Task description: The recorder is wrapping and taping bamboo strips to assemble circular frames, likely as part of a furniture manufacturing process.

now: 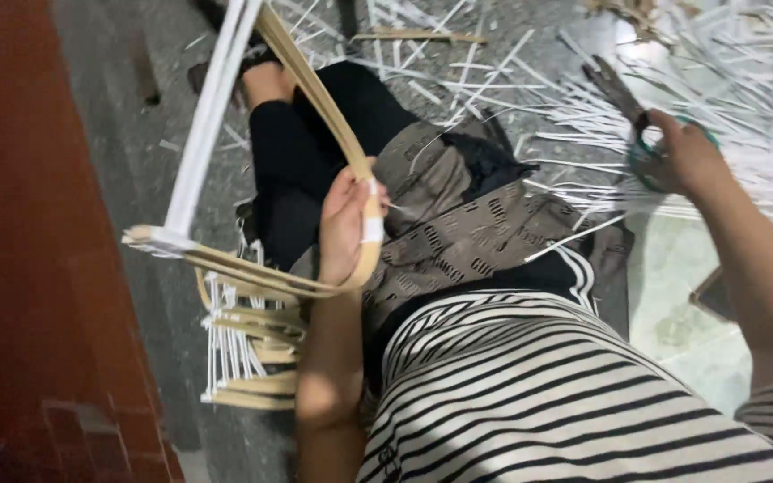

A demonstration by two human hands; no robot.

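Floor point(136, 134): grey, strewn with white strips point(726, 98).
Left hand point(344, 228): closed around bent cane point(315, 89).
Right hand point(686, 156): scissors point(624, 107) gripped, over the strips.

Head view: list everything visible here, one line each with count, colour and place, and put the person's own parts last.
bent cane strips: a bundle, tan, curving from top centre down round to lower left, bound with white tape at the bend
woven frame: one, tan canes with white lacing, lower left beside the leg
white bars: two or so, white, slanting from top centre to the frame's corner
loose strips: many, white, scattered over the floor at upper right
scissors: one pair, dark blades, teal handles, upper right
brick wall: one, red-brown, left edge
floor: grey stone, pale tile at right
left hand: gripping the cane bundle at its bend
right hand: closed on the scissors' handles
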